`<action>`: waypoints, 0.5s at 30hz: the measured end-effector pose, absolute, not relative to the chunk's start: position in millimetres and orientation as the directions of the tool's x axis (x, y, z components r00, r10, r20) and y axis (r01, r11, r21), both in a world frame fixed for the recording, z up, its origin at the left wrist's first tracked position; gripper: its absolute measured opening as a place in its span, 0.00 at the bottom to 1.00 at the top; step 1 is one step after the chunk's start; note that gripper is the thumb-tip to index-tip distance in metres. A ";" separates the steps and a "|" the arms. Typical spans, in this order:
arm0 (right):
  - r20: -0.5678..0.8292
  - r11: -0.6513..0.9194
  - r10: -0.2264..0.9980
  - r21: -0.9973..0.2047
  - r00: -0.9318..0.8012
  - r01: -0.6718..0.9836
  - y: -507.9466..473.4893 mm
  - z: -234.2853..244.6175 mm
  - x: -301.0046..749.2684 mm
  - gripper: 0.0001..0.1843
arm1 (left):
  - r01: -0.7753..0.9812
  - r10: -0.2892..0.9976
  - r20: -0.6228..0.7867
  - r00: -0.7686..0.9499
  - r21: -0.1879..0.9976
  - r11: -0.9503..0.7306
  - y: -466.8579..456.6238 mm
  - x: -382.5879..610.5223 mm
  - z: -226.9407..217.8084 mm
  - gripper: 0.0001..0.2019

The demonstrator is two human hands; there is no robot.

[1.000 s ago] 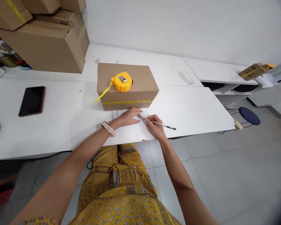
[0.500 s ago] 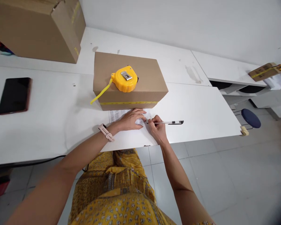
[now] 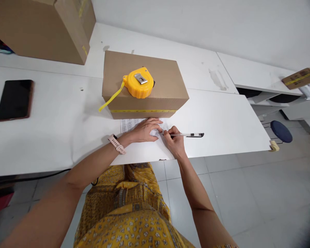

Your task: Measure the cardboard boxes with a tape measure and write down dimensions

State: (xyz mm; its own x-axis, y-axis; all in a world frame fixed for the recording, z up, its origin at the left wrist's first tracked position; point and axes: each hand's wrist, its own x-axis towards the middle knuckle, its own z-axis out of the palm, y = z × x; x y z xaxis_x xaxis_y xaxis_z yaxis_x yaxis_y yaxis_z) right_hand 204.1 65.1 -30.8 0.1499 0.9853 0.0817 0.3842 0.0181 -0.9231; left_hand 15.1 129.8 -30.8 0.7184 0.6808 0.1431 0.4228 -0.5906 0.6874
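My right hand (image 3: 174,141) is closed around a clear pen (image 3: 192,135) with a black clip, its tip down at the right side of a printed sheet of paper (image 3: 126,126). Across that sheet rests my left hand (image 3: 146,131), fingers spread, holding it against the white table. Part of the paper lies hidden under this hand. Just beyond both hands stands a closed brown cardboard box (image 3: 150,89) with a yellow strip along its near side. On top of the box lies a yellow tape measure (image 3: 138,82) with a metal clip and a yellow wrist strap.
A dark phone (image 3: 14,100) lies on the white table (image 3: 54,137) at left. Behind it stands a larger cardboard box (image 3: 46,31). Another small box (image 3: 299,78) sits far right, above a blue stool (image 3: 281,131). A cable runs below the table's front edge.
The view has shifted slightly, so the box and phone sit a little higher in the picture. Both hands keep nearly the same positions on the paper and pen.
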 end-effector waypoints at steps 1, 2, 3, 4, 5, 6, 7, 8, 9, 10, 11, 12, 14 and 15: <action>0.084 0.020 0.985 -0.922 0.149 0.388 64.9 -31.1 204.2 0.18 | 0.423 0.681 0.142 0.718 0.689 -0.589 129.8 15.3 -30.4 0.14; 0.086 0.022 0.985 -0.920 0.148 0.391 64.8 -31.2 204.3 0.18 | 0.422 0.682 0.141 0.718 0.691 -0.587 129.7 15.4 -30.1 0.14; 0.088 0.024 0.985 -0.919 0.146 0.394 64.7 -31.1 204.1 0.18 | 0.420 0.683 0.140 0.717 0.694 -0.584 129.7 15.5 -29.9 0.14; 0.088 0.025 0.986 -0.918 0.141 0.396 64.7 -30.9 203.9 0.18 | 0.419 0.684 0.140 0.716 0.697 -0.582 129.7 15.5 -29.8 0.14; 0.087 0.026 0.987 -0.917 0.137 0.397 64.8 -30.6 203.6 0.18 | 0.419 0.684 0.139 0.716 0.699 -0.580 129.6 15.5 -29.7 0.14; 0.088 0.028 0.987 -0.916 0.132 0.399 64.8 -30.2 203.2 0.18 | 0.419 0.684 0.139 0.716 0.698 -0.581 129.6 15.4 -29.7 0.14; 0.089 0.030 0.988 -0.915 0.128 0.402 64.9 -29.9 202.8 0.18 | 0.420 0.684 0.140 0.716 0.696 -0.582 129.5 15.3 -29.8 0.14; 0.092 0.032 0.988 -0.913 0.128 0.406 65.0 -29.6 202.5 0.18 | 0.421 0.683 0.142 0.716 0.693 -0.585 129.5 15.1 -29.9 0.14; 0.093 0.033 0.987 -0.912 0.128 0.410 65.1 -29.5 202.3 0.18 | 0.422 0.683 0.143 0.716 0.691 -0.588 129.4 15.0 -29.9 0.14; 0.096 0.035 0.987 -0.910 0.129 0.413 65.1 -29.4 202.2 0.18 | 0.422 0.682 0.145 0.717 0.688 -0.590 129.3 14.8 -29.9 0.15; 0.099 0.037 0.987 -0.910 0.129 0.414 65.2 -29.5 202.2 0.18 | 0.422 0.681 0.146 0.718 0.687 -0.591 129.2 14.7 -29.8 0.15; 0.101 0.040 0.986 -0.910 0.129 0.412 65.2 -29.6 202.2 0.17 | 0.422 0.681 0.145 0.718 0.687 -0.591 129.0 14.6 -29.6 0.15; 0.101 0.042 0.987 -0.914 0.126 0.404 65.1 -29.9 202.4 0.17 | 0.425 0.682 0.141 0.718 0.687 -0.589 128.7 14.6 -29.0 0.15; 0.099 0.041 0.987 -0.915 0.125 0.401 65.0 -29.9 202.5 0.17 | 0.428 0.683 0.138 0.717 0.686 -0.588 128.6 14.6 -28.7 0.15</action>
